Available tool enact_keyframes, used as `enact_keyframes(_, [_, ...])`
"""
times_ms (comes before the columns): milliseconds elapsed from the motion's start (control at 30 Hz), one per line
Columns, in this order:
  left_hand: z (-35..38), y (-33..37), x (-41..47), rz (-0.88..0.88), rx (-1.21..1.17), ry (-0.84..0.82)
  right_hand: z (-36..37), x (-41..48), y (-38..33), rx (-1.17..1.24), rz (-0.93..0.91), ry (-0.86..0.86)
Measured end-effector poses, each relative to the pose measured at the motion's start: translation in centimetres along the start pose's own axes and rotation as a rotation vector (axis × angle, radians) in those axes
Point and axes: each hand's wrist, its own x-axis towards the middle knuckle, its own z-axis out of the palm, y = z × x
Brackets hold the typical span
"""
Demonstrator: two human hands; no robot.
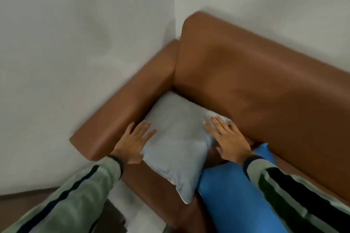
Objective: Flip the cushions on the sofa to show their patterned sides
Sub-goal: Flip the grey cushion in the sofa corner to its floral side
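Observation:
A pale grey cushion [178,142] lies plain side up in the corner of the brown leather sofa [265,85], against the armrest. My left hand [135,141] rests flat on the cushion's left edge, fingers spread. On the cushion's right edge lies my right hand [228,138], also flat with fingers apart. Neither hand grips the fabric. A plain blue cushion [236,195] lies on the seat just right of the grey one, partly under my right sleeve.
The sofa's armrest [125,113] runs along a white wall [75,43] at the left, and the backrest stands against another white wall. Brown floor and a pale rug [136,212] show at the lower left.

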Motion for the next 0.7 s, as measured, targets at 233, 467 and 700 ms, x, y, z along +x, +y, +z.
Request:
enact_keyframes(233, [14.4,-1.5,2.0,-0.023,0.052,0.222,10.5,6.5,0.5,-0.161,0.021,0.055])
enact_keyframes(467, [12.0,-0.7,6.5,-0.111,-0.16,0.182,8.2,8.8,1.0,0.132,0.057,0.135])
enact_keyframes(700, [2.7,-6.0,7.0,-0.023,-0.787,0.166,-1.1,7.2,4.2,0.772,0.326,0.133])
